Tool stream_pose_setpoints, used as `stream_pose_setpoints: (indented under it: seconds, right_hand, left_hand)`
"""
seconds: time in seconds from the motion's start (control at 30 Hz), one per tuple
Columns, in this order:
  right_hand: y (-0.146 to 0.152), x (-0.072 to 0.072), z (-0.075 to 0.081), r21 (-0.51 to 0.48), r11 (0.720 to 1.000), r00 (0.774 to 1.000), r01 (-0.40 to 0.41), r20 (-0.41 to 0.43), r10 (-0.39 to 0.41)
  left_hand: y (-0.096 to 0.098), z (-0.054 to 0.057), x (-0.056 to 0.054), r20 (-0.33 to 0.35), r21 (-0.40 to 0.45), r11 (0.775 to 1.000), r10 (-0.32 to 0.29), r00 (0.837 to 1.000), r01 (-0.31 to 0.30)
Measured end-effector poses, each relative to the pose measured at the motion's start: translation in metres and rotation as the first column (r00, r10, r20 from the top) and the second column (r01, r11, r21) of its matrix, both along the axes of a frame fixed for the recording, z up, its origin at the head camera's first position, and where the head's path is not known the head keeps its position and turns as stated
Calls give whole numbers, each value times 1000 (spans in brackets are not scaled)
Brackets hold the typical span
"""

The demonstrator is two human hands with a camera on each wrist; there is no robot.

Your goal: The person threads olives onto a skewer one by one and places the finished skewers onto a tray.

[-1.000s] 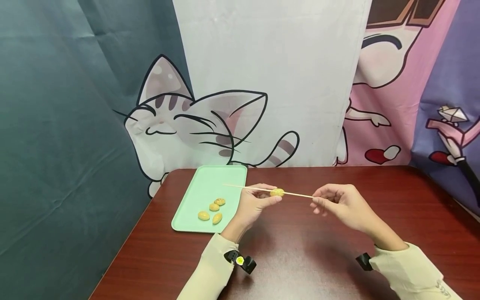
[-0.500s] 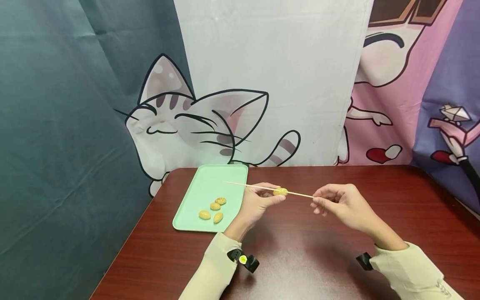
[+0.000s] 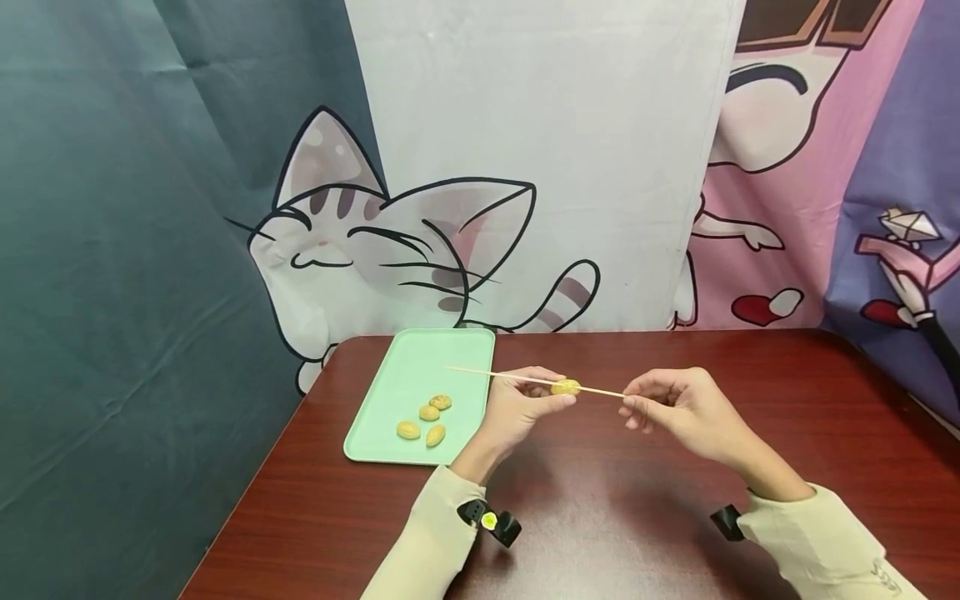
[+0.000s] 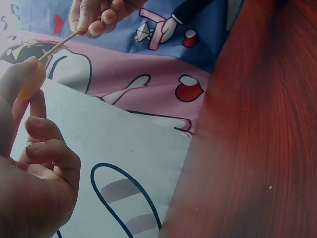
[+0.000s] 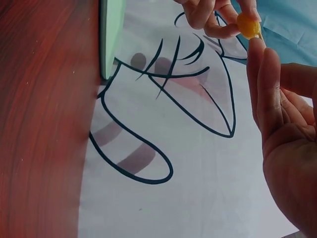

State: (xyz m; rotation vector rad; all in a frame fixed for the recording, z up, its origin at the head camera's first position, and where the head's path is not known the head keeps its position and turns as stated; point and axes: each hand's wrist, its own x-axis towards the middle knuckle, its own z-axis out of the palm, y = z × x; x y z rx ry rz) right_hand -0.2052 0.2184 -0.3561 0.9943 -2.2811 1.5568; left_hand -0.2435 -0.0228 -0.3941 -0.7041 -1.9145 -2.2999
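Behind the table, across the far side of the room, we see a printed cloth backdrop (image 3: 540, 125) with a smiling cat, grey-green at the left and pink and purple at the right. In front of it spreads a dark red-brown table (image 3: 600, 533) with wood grain, its surface glossy enough to catch a soft reflection near us. On its left part lies a pale green tray (image 3: 420, 367) with a low rim.

Above the table we find both hands busy. The left hand (image 3: 513, 412) pinches a yellow piece between thumb and finger; the right hand (image 3: 686, 408) grips the near end of a skewer in its fingertips. The skewer (image 3: 602, 392) runs across between them, nearly level, its far end reaching over the tray. We judge it light and stiff but thin enough to snap, best held near an end and kept straight.

Smallest are the oval pieces. The yellow piece (image 3: 566, 387) sits on the skewer, which shows on both sides of it; we expect it to be light, perhaps smooth and a little slippery, best pinched gently around its sides. Four similar pieces (image 3: 430, 413) lie loose in the tray, near its front.
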Motion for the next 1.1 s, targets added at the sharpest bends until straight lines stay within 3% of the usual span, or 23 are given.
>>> stream_pose_setpoints:
  seconds: [0.4, 0.73, 1.1]
  right_hand:
    - [-8, -1, 2, 0, 1000, 1000, -5, 20, 5]
    - [-14, -2, 2, 5, 1000, 997, -26, 73, 25]
    - [-17, -4, 6, 43, 996, 989, 83, 117, -87]
  left_hand:
    - [1, 0, 2, -3, 28, 999, -22, 1000, 22]
    - [5, -1, 4, 0, -7, 999, -34, 999, 34]
    - [11, 2, 4, 16, -17, 999, 32, 999, -32]
